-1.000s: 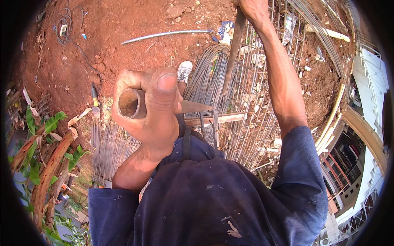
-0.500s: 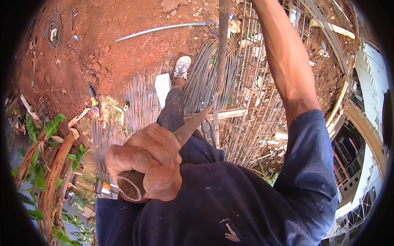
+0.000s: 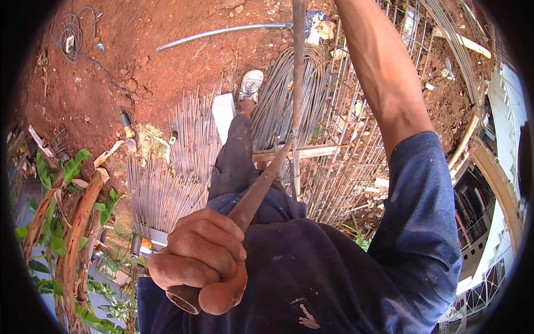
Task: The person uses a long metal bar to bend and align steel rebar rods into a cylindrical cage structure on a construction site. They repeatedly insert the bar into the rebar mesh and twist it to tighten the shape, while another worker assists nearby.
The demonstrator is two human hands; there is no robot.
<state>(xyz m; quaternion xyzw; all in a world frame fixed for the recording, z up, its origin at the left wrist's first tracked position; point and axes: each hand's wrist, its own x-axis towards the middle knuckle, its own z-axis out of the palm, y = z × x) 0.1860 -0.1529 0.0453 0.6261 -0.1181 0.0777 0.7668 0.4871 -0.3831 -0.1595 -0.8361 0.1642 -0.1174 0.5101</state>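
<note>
My left hand (image 3: pixel 203 261) is closed around a rusty metal pipe (image 3: pixel 258 192), close to its hollow end, in front of my dark blue shirt. From there the pipe slants up and away toward a small metal fixture (image 3: pixel 286 170) beside a wooden board (image 3: pixel 317 152). A second long brown pipe (image 3: pixel 298 67) runs from the top edge down to about the same spot; whether the two touch is hard to tell. My right forearm reaches up past the top edge, so my right hand is out of view.
Cut steel rods (image 3: pixel 167 183) lie left of my leg, and a bundle of bent rods (image 3: pixel 289 94) lies beyond the board. Tied rebar cages (image 3: pixel 345 150) stretch along the right. An angle grinder (image 3: pixel 127 125) with a cord rests on the red soil. Banana plants (image 3: pixel 72 222) stand at left.
My left hand has moved down toward my body with the pipe's end, turning so the knuckles show more. My right arm stays raised, and the view has shifted slightly.
</note>
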